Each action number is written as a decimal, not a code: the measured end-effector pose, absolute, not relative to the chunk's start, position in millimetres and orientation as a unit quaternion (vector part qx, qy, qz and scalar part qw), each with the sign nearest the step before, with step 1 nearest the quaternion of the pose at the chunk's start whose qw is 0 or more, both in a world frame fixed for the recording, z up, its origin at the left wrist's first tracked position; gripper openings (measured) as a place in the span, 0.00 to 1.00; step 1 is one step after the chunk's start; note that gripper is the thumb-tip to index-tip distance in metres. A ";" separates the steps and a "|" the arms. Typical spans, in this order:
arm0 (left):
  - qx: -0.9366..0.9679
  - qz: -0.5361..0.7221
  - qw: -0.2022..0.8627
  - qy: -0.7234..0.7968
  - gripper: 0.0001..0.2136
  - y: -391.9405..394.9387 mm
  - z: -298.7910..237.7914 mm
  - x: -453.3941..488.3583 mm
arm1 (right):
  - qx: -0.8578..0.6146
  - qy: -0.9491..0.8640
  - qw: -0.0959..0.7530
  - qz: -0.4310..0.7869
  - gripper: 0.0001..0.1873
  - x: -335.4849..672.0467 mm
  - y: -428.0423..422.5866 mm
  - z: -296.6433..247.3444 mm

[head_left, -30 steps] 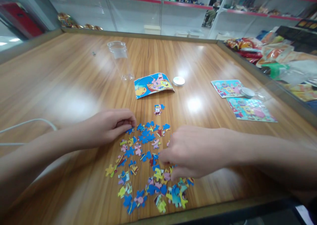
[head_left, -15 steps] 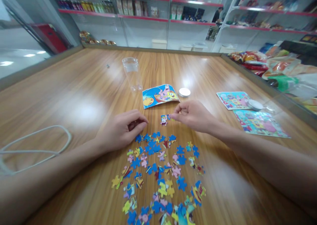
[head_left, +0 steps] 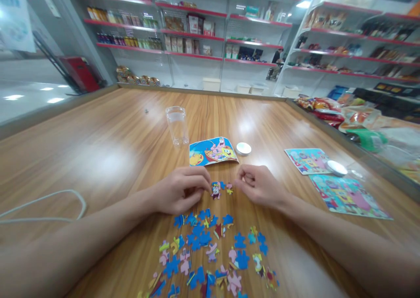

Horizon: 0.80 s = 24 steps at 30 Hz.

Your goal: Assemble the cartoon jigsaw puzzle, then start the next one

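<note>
Two or more joined puzzle pieces (head_left: pixel 216 190) with a cartoon face lie on the wooden table between my hands. My left hand (head_left: pixel 182 189) rests just left of them, fingers bent, index fingertip at their edge, thumb apart below. On the other side, a small pink and yellow puzzle piece (head_left: pixel 229 188) lies close by. My right hand (head_left: pixel 260 186) is curled just right of that piece, with thumb and fingertips together and nothing visible in them. Nearer to me spread many loose puzzle pieces (head_left: pixel 197 236), mostly blue, pink and yellow. A curved picture sheet (head_left: pixel 213 152) lies beyond my hands.
Behind the sheet stands a clear plastic cup (head_left: pixel 177 127), with a white round lid (head_left: pixel 243 149) to the right. Two picture sheets (head_left: pixel 349 197) and another lid (head_left: pixel 337 168) lie far right. A white cable (head_left: pixel 77 201) loops at left. Stocked shelves (head_left: pixel 193 33) line the back.
The view has tipped upward, so the table sits lower. My left hand has come up against the joined pieces. My right fingertips have drawn off to the right, and the pink and yellow piece now shows.
</note>
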<state>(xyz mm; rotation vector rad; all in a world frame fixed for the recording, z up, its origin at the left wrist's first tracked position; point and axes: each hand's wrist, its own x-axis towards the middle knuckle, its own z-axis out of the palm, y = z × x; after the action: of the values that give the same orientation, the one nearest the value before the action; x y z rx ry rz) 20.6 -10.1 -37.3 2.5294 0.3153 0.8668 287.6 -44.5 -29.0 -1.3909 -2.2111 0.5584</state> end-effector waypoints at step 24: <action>0.959 0.218 0.123 0.136 0.16 -11.0 -41.0 16.4 | -0.446 -0.850 0.210 0.186 0.10 280.6 -56.4 -35.4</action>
<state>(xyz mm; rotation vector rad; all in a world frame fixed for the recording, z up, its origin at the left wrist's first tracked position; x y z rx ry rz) 16.4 -11.0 -41.0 2.7967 0.3981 0.6360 280.6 -56.4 -35.4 -1.2389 -2.3646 0.5163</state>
